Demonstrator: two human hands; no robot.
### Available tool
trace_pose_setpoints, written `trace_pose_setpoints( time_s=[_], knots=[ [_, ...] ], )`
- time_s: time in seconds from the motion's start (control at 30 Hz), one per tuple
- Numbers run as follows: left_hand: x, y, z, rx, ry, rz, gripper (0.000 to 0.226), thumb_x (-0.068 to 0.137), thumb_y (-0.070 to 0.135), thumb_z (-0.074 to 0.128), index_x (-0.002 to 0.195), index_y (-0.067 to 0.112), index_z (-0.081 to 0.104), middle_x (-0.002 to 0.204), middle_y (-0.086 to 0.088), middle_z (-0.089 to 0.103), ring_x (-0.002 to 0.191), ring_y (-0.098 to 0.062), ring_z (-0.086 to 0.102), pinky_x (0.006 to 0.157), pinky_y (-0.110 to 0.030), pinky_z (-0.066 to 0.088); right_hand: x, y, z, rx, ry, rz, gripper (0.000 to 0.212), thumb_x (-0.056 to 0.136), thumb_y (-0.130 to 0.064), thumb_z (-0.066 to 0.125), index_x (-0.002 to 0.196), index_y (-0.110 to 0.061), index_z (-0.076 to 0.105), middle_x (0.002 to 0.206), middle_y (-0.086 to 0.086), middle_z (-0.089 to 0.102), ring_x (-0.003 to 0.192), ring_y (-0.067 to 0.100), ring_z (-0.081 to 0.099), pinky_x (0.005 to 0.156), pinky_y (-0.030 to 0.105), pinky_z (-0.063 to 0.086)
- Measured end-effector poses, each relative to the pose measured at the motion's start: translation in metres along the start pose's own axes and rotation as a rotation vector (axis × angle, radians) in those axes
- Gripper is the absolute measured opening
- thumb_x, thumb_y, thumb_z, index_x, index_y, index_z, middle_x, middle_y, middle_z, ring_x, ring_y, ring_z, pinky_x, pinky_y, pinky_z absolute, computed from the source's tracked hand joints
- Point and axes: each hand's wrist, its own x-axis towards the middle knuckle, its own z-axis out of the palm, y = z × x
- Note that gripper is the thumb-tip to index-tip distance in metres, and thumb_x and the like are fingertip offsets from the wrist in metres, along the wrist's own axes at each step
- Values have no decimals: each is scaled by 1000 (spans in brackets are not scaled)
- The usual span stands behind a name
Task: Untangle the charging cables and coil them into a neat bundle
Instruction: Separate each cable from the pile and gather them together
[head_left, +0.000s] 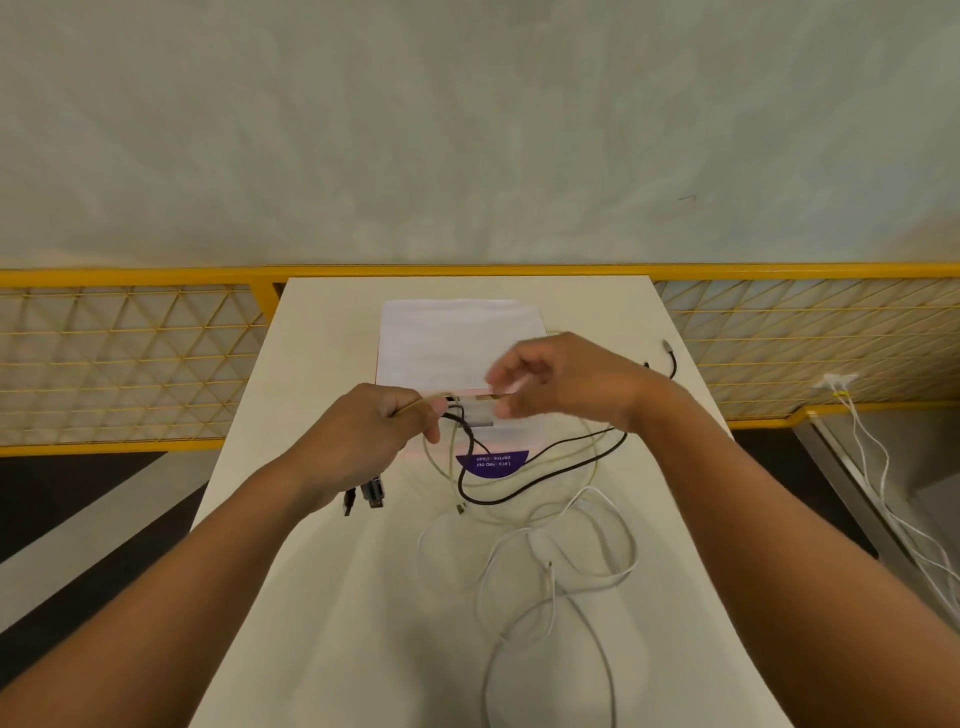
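Note:
Several charging cables lie tangled on a white table (322, 597). My left hand (363, 441) grips a bunch of cable, with black plugs (371, 493) hanging out below the fist. A beige cable (441, 396) stretches from that fist to my right hand (561, 379), whose blurred fingertips pinch it. A black cable (540, 480) loops across the middle of the table, and its far end (670, 353) lies at the right edge. A white cable (550, 582) lies in loose loops nearer to me.
A white paper sign (457, 343) with a purple patch lies flat under the cables. A yellow mesh railing (130, 353) runs behind the table. Other white cables (893, 499) hang from a socket at the right, off the table.

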Motion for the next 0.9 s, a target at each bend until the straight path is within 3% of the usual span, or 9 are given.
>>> trace_pose_setpoints(
  time_s=[0.1, 0.2, 0.3, 0.47, 0.57, 0.67, 0.73, 0.8, 0.9],
  knots=[
    [-3, 9, 2, 34, 1, 62, 40, 102, 40, 50, 78, 14, 69, 43, 24, 49, 44, 4, 49, 56, -22, 33, 11, -23, 30, -75, -115, -132, 62, 80, -29, 84, 135, -31, 57, 137, -14, 58, 119, 2, 54, 97, 23, 43],
    [-3, 6, -3, 60, 72, 115, 41, 101, 39, 52, 78, 8, 65, 47, 12, 45, 45, -4, 45, 50, -23, 31, 20, -21, 50, 19, -99, -184, 23, 86, -18, 78, 107, -10, 72, 102, 4, 73, 93, 13, 65, 91, 35, 51],
    [-6, -3, -10, 101, 147, 108, 39, 99, 44, 53, 78, 15, 66, 57, 2, 43, 52, -19, 52, 40, -19, 31, 21, -8, 47, 136, -45, -127, 16, 92, -24, 72, 94, -7, 73, 82, 11, 73, 78, 30, 64, 93, 48, 51],
    [-5, -17, -12, 52, 190, 59, 40, 98, 46, 54, 72, 17, 64, 46, 8, 34, 42, -12, 41, 49, -29, 36, 20, 11, 30, 391, 55, -49, 22, 88, -30, 72, 89, -8, 76, 64, -6, 58, 60, 14, 40, 57, 27, 40],
    [-2, -29, -14, 0, 193, 25, 41, 97, 45, 57, 70, 15, 65, 53, 5, 35, 41, -9, 32, 56, -31, 36, 22, 27, 16, 411, 157, -13, 34, 76, -45, 74, 83, -12, 79, 55, -5, 41, 57, 15, 28, 53, 27, 28],
    [-1, -36, -16, -29, 201, -2, 42, 96, 45, 58, 70, 13, 65, 60, -3, 34, 46, -13, 29, 57, -31, 31, 19, 42, 2, 304, 215, 42, 33, 79, -48, 74, 84, -17, 81, 51, -10, 41, 55, 13, 30, 52, 23, 32],
    [0, -39, -17, -39, 216, -25, 43, 96, 46, 59, 69, 12, 65, 60, -3, 34, 46, -14, 27, 55, -30, 27, 18, 54, -4, 224, 236, 72, 23, 83, -43, 76, 90, -22, 82, 57, -15, 59, 53, 8, 47, 58, 17, 40],
    [0, -43, -20, -57, 221, -57, 44, 95, 48, 59, 68, 13, 65, 62, -5, 33, 49, -16, 27, 55, -30, 26, 17, 70, -10, 186, 236, 82, 11, 86, -34, 76, 94, -29, 80, 82, -20, 75, 74, -6, 67, 75, 12, 48],
    [1, -44, -21, -93, 205, -107, 48, 94, 52, 57, 69, 13, 68, 65, -7, 33, 56, -21, 29, 58, -31, 29, 14, 102, -14, 102, 227, 132, 17, 88, -32, 74, 104, -29, 78, 103, -17, 75, 91, -13, 64, 93, 14, 47]
  ],
)
